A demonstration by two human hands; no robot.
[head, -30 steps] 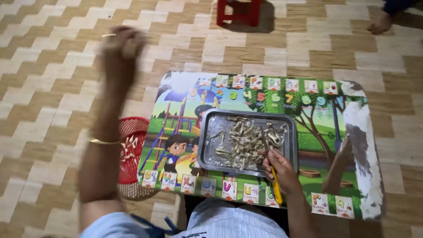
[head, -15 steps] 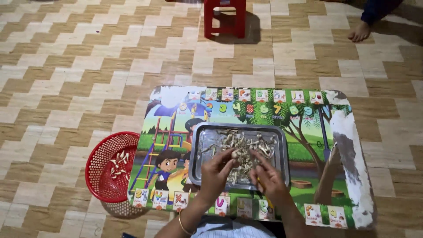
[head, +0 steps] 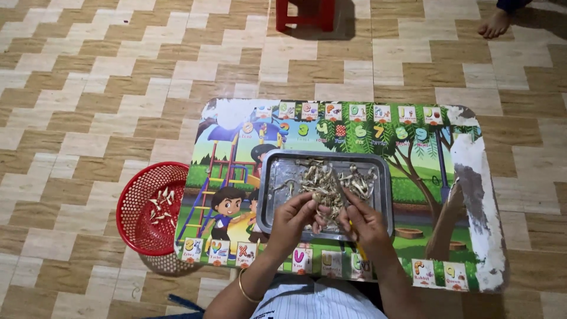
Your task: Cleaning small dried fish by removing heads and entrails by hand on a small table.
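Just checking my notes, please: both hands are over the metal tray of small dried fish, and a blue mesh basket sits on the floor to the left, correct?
Not quite: the head view shows the mesh basket is red, not blue. The rest stands.

A heap of small dried fish, pale grey-brown and tangled, lies in a shallow rectangular metal tray just right of the frame's centre. The pile fills the tray's middle and right, leaving the left part bare. A few loose fish lie scattered towards the left wall.
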